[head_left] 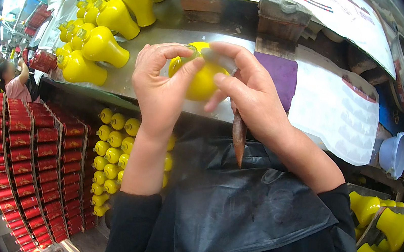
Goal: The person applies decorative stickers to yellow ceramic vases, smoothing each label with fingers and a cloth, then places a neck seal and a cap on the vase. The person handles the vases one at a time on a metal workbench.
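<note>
A glossy yellow bottle [202, 83] is held above the front edge of the bench, its clear glass neck pointing up and left. My left hand [159, 82] pinches it at the neck between thumb and fingers. From the other side, my right hand [259, 100] curls around the bottle, its fingertips slightly blurred at the yellow side. Tucked in the right palm is a brown pointed wooden-looking tool [238, 138], its tip hanging down. Something greyish and thin shows by the right fingers, too smeared to make out. Right of the bottle lies a purple cloth [275, 79].
Yellow bottles [105, 47] stand in rows on the bench's left; others [114, 138] sit below it, and more [395, 227] at lower right. White sheets [331, 110] and a light blue bucket [393, 154] are right. Racked red cylinders [37, 155] and a person [16, 85] are left.
</note>
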A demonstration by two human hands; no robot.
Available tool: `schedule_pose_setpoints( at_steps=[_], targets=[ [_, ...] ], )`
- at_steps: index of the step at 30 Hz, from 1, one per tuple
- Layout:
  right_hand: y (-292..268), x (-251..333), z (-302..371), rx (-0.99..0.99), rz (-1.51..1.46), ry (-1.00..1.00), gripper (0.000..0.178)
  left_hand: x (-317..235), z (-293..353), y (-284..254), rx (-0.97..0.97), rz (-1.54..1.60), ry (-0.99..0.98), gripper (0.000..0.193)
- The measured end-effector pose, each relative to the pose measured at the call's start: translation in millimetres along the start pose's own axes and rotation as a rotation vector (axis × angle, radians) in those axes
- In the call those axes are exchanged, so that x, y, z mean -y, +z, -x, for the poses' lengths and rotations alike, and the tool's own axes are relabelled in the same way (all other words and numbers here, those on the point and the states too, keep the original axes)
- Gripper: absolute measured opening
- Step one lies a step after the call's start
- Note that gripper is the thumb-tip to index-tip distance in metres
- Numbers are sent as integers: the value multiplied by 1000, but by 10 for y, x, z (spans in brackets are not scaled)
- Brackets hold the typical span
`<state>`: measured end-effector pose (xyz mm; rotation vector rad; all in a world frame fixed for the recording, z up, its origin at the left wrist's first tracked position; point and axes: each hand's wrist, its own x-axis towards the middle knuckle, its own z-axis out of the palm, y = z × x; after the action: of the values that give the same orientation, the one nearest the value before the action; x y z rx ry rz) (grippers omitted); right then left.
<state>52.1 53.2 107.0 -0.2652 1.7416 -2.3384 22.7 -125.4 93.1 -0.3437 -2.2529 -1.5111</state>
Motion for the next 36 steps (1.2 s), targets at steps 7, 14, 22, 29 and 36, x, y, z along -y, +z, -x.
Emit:
schedule_pose_setpoints(
  at_steps=[7,14,22,29,36],
  targets=[
    [-66,30,6,10,-2,48,48,15,-41,-27,16,173,3,16],
    [52,-61,-58,8,-4,-35,48,22,-38,-59,-27,-48,11,15],
    [24,73,-45,31,-59,40,48,89,-30,-76,-24,122,-9,16],
    [39,22,-99,39,-1,54,50,89,-56,-142,55,247,-111,17],
    [50,37,-148,57,26,20,52,99,-41,-178,11,111,-69,14]
  ],
)
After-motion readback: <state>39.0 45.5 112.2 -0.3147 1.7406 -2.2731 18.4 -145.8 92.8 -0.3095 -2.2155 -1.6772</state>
